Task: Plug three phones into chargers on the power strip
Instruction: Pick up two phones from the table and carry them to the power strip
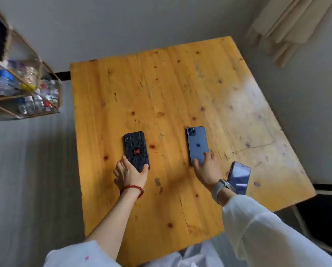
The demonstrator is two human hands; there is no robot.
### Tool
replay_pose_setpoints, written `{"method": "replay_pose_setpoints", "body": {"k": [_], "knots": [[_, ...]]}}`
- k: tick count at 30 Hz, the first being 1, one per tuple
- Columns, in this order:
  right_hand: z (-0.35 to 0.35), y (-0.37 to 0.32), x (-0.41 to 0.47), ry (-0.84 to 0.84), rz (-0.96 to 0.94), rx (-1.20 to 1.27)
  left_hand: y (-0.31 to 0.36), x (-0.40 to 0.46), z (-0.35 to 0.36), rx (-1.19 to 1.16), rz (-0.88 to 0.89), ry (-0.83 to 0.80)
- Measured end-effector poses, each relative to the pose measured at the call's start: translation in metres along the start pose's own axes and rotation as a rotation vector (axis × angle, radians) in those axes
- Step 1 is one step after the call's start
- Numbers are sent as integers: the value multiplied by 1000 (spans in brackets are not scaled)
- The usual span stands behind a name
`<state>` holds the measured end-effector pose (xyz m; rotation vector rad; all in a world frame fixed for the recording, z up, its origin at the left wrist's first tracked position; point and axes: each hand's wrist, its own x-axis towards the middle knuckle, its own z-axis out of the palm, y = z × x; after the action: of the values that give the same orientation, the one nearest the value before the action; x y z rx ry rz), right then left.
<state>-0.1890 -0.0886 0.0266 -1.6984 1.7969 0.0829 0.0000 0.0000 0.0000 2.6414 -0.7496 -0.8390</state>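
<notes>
Our left hand (129, 173) has fingers and thumb curled round the near end of the black phone (136, 150). Our right hand (206, 168) lays spread, straight fingers on the blue phone (197, 144). A third phone (239, 177) lies at four o'clock of it on the table (161, 83). A shelf (24, 87) stands at ten o'clock.

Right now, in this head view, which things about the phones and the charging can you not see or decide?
- Power strip and chargers: none appear in the head view.
- Third phone: the right wrist covers its near end.
- Blue phone: lies face down, screen hidden; right hand covers its near end.
- Black phone: left hand covers its bottom, so the port is unseen.
- Shelf: contents blurred.
</notes>
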Motion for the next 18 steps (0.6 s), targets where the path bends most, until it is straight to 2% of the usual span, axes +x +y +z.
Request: {"method": "replay_pose_setpoints", "body": {"k": [3,8,14,18], "knots": [[3,-7,29,63,78,-102,7,25,9,77,-77,52],[17,-16,57,72,99,-187,11,46,26,153,-81,139],[21,-13,65,74,61,-258,13,54,24,131,0,116],[20,-10,48,71,71,-134,19,52,15,218,102,28]]}}
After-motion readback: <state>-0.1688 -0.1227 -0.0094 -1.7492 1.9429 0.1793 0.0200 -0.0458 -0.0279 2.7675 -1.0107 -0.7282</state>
